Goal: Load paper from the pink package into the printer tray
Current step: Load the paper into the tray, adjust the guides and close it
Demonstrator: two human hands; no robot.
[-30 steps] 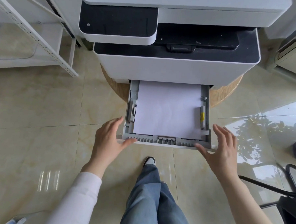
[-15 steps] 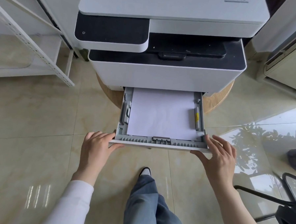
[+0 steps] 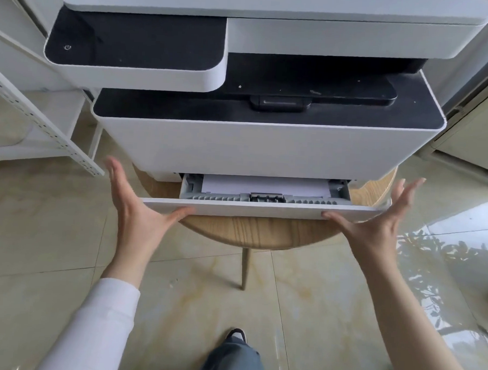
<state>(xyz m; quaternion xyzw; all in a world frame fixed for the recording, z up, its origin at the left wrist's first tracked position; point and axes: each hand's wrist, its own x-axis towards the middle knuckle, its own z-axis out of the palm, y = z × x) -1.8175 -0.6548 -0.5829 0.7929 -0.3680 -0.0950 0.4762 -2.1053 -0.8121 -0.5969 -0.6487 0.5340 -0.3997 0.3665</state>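
A white and black printer (image 3: 253,145) stands on a round wooden stool (image 3: 251,230). Its paper tray (image 3: 258,208) sticks out only a little at the bottom, and a narrow strip of white paper (image 3: 265,184) shows inside it. My left hand (image 3: 139,210) is spread flat against the tray front's left end, thumb under the panel. My right hand (image 3: 382,220) presses the right end the same way, fingers splayed upward. Neither hand holds anything. The pink package is out of view.
A white metal shelf frame (image 3: 42,123) stands to the left of the printer. A beige cabinet (image 3: 477,134) is at the right. My leg and shoe (image 3: 235,351) are on the glossy tiled floor below the stool.
The tray has slid most of the way into the printer, pushed by both hands. The fingers have opened out from gripping its corners to flat palms. The camera has moved closer.
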